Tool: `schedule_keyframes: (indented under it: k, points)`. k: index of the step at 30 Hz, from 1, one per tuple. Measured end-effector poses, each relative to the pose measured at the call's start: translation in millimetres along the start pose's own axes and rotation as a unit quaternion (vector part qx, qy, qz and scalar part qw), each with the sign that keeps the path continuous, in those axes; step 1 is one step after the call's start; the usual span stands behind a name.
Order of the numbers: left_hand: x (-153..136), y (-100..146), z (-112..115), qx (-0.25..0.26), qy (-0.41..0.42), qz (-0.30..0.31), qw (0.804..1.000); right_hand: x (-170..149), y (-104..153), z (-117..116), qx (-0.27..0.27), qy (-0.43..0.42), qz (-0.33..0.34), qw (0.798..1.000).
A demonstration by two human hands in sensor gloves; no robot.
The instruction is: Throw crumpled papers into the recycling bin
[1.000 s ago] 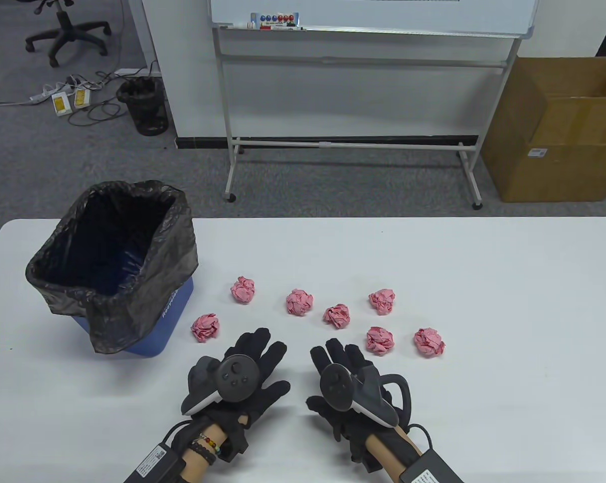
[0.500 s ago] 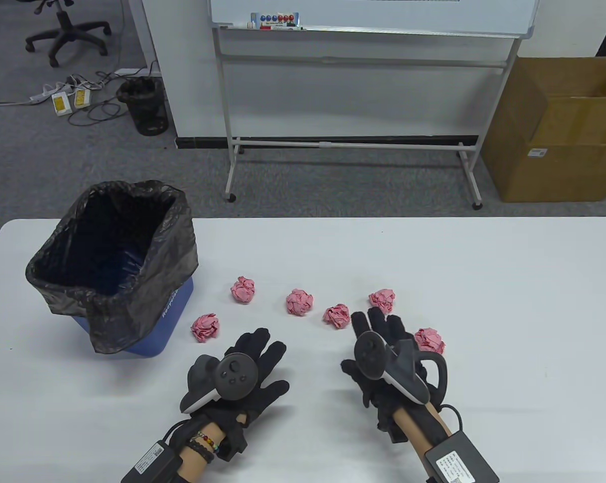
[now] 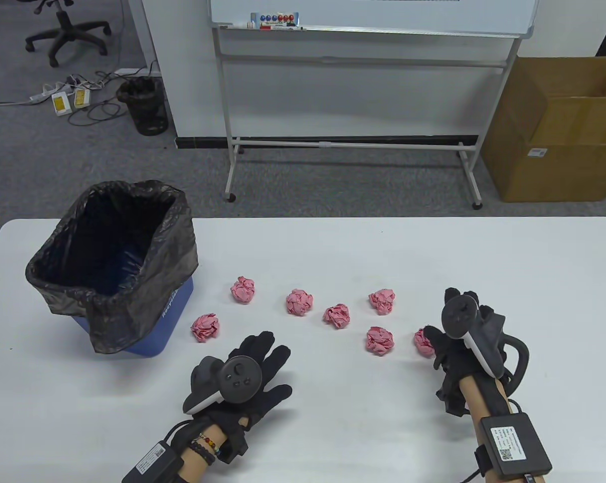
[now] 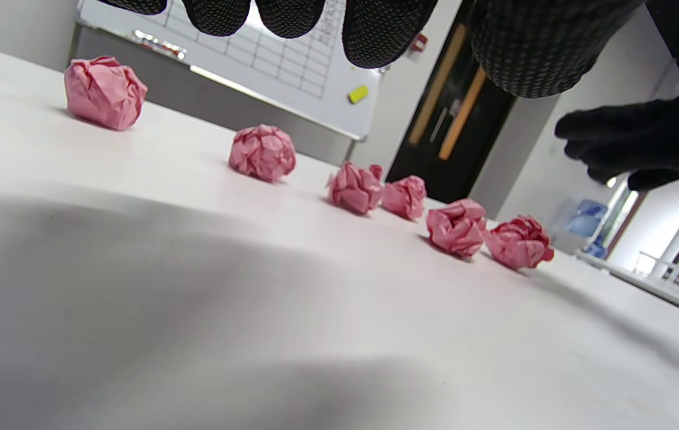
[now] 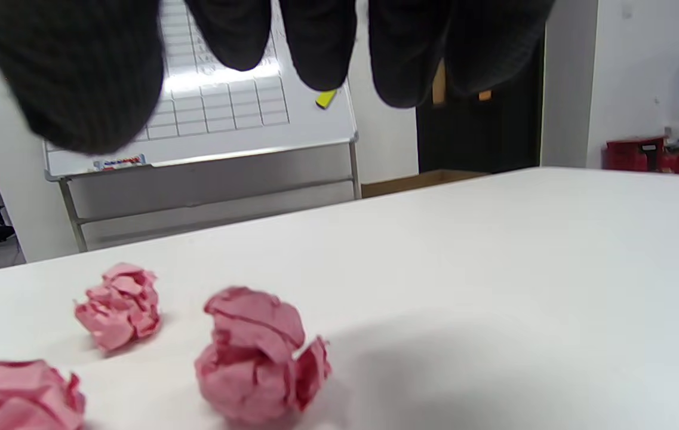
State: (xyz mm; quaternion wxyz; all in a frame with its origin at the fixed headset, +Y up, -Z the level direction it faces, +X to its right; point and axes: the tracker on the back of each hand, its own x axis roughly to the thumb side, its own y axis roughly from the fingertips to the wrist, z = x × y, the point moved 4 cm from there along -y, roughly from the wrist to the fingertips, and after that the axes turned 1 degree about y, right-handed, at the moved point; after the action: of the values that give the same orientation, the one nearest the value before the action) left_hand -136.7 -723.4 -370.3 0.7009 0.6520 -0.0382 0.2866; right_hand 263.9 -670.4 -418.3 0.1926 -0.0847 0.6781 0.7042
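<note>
Several pink crumpled paper balls lie in a loose row on the white table (image 3: 333,251), from one (image 3: 206,327) near the bin to the rightmost one (image 3: 422,343). The blue recycling bin (image 3: 174,307) with a black bag liner stands at the left, with no paper visible inside. My right hand (image 3: 441,322) hovers over the rightmost ball, fingers open; in the right wrist view this ball (image 5: 258,358) lies below the fingertips (image 5: 318,54), untouched. My left hand (image 3: 277,367) rests flat with fingers spread at the front centre, holding nothing.
Two more balls (image 3: 380,340) (image 3: 382,301) lie just left of my right hand. A whiteboard stand (image 3: 353,143) and a cardboard box (image 3: 559,131) stand on the floor beyond the table's far edge.
My right hand has moved right, from the front centre past the middle balls to the rightmost ball. My left hand has barely shifted. No ball has moved.
</note>
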Motion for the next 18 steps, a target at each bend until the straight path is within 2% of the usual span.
schedule_keyframes:
  k: [7, 13, 18]
  points:
    - [-6, -2, 2, -0.004, -0.003, -0.011, 1.0, 12, -22, -42, 0.052, 0.047, 0.001, 0.998]
    - [-9, -2, 2, -0.006, -0.005, -0.014, 1.0, 24, -32, -61, 0.038, 0.091, 0.002, 0.995]
    - [-10, -1, -1, -0.001, -0.003, -0.014, 1.0, 32, -29, -61, 0.005, 0.11, 0.008, 0.994]
